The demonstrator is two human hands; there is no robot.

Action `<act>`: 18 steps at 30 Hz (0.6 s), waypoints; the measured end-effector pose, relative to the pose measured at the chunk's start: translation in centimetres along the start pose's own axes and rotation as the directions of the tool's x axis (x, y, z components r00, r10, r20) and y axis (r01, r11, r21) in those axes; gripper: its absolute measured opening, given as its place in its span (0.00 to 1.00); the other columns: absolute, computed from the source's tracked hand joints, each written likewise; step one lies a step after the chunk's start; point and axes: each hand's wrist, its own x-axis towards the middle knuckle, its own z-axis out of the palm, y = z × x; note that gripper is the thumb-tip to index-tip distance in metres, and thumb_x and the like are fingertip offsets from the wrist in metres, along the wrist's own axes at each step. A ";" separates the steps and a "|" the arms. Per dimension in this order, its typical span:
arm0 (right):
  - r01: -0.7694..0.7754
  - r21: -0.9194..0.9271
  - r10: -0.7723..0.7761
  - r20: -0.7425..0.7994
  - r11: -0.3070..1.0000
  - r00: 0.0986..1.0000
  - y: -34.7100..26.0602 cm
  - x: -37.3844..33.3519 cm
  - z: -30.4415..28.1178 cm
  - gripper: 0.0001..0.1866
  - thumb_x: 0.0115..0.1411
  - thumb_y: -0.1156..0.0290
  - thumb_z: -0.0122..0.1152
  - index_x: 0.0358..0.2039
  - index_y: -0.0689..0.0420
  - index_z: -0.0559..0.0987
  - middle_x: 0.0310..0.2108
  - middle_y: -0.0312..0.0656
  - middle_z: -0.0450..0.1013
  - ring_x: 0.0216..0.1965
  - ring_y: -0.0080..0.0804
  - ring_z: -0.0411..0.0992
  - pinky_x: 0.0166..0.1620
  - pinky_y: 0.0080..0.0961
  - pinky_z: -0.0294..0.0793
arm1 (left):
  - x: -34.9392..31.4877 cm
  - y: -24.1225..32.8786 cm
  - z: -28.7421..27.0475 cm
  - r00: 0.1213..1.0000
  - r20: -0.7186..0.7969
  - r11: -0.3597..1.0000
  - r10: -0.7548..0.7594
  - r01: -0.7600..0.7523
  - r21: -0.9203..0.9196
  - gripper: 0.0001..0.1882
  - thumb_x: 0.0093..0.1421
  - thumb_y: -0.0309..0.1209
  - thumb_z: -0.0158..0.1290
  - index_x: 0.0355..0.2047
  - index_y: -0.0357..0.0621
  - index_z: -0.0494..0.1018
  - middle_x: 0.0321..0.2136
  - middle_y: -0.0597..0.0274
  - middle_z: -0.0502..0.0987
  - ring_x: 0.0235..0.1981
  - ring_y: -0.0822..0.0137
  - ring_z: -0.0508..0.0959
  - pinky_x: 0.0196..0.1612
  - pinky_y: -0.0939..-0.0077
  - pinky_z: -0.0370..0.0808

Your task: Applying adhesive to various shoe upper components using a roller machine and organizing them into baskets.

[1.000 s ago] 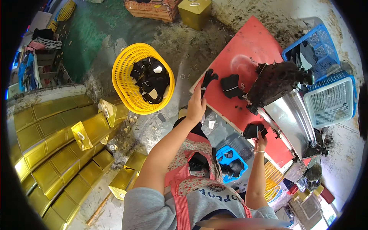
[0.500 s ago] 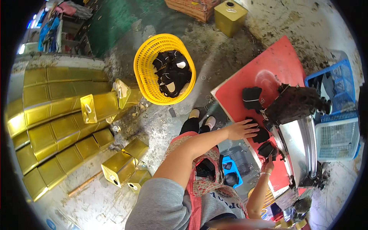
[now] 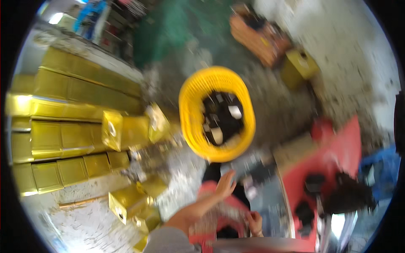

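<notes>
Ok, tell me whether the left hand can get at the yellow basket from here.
Probably yes: the left hand appears just below the yellow basket in view, with nothing visible blocking the way. The basket seems to stand on the floor, so bending may be needed.

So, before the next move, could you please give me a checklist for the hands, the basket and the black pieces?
1. Yellow basket upright on the floor: ok, opening faces up.
2. Dark pieces inside the basket: ok.
3. Left hand free of any piece: cannot tell, blurred.
4. Right hand at the red table: not ok, it is apart from it, to the left.
5. Black pieces on the tabletop: ok.
</notes>
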 end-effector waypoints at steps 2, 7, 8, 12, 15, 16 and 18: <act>0.028 -0.012 -0.029 -0.008 1.000 1.000 1.1 10.5 4.2 0.08 0.55 0.70 0.60 0.30 0.59 0.73 0.21 0.37 0.71 0.25 0.22 0.68 0.31 0.23 0.70 | -0.3 -10.3 -0.3 0.869 -0.030 0.870 -0.494 0.493 -0.017 0.28 0.50 0.30 0.53 0.51 0.37 0.60 0.49 0.41 0.65 0.51 0.45 0.67 0.52 0.57 0.67; -0.097 -0.648 -0.219 -0.389 0.756 0.895 1.6 35.3 8.4 0.34 0.47 0.65 0.67 0.50 0.69 0.64 0.45 0.58 0.67 0.47 0.48 0.67 0.49 0.35 0.65 | 5.7 -27.7 -2.7 0.420 -0.157 0.424 -0.894 0.906 0.011 0.44 0.48 0.43 0.58 0.59 0.34 0.51 0.54 0.38 0.61 0.55 0.46 0.64 0.57 0.58 0.63; -0.150 -0.506 -0.067 -0.386 0.849 0.920 2.0 38.5 8.6 0.34 0.47 0.67 0.66 0.50 0.70 0.64 0.46 0.58 0.68 0.48 0.47 0.68 0.49 0.34 0.66 | 6.6 -29.7 -3.1 0.370 -0.083 0.371 -0.925 0.928 -0.008 0.46 0.46 0.45 0.59 0.59 0.34 0.50 0.54 0.38 0.61 0.55 0.46 0.65 0.57 0.58 0.64; -0.270 -0.082 0.265 -0.063 0.959 0.962 1.4 46.3 9.9 0.25 0.45 0.74 0.64 0.44 0.71 0.71 0.40 0.54 0.74 0.41 0.44 0.73 0.43 0.32 0.72 | 9.9 -35.8 -3.2 0.360 -0.060 0.365 -0.931 0.919 -0.147 0.37 0.44 0.43 0.61 0.52 0.37 0.64 0.42 0.47 0.75 0.43 0.54 0.76 0.45 0.63 0.73; -0.288 0.050 0.292 -0.211 0.956 0.933 1.6 46.3 10.3 0.15 0.44 0.81 0.59 0.35 0.71 0.75 0.33 0.49 0.76 0.28 0.40 0.75 0.28 0.29 0.74 | 12.1 -34.3 -4.3 0.356 -0.015 0.353 -0.934 0.919 -0.176 0.23 0.45 0.37 0.60 0.43 0.44 0.74 0.36 0.56 0.79 0.37 0.63 0.78 0.38 0.68 0.75; -0.284 0.049 0.288 -0.212 0.958 0.934 1.2 46.2 10.6 0.15 0.44 0.81 0.59 0.35 0.71 0.75 0.33 0.49 0.76 0.28 0.40 0.75 0.28 0.29 0.74 | 12.1 -33.9 -4.9 0.338 0.041 0.313 -0.940 0.906 -0.285 0.24 0.46 0.34 0.59 0.45 0.44 0.72 0.34 0.56 0.78 0.35 0.64 0.78 0.34 0.68 0.75; -0.279 0.088 0.291 -0.197 0.956 0.936 -0.3 46.1 11.0 0.18 0.43 0.83 0.57 0.39 0.69 0.74 0.34 0.46 0.75 0.33 0.37 0.74 0.34 0.28 0.72 | 11.8 -33.7 -6.3 0.412 0.140 0.253 -0.901 0.759 -0.600 0.23 0.50 0.22 0.53 0.49 0.44 0.68 0.30 0.57 0.75 0.31 0.64 0.77 0.28 0.69 0.77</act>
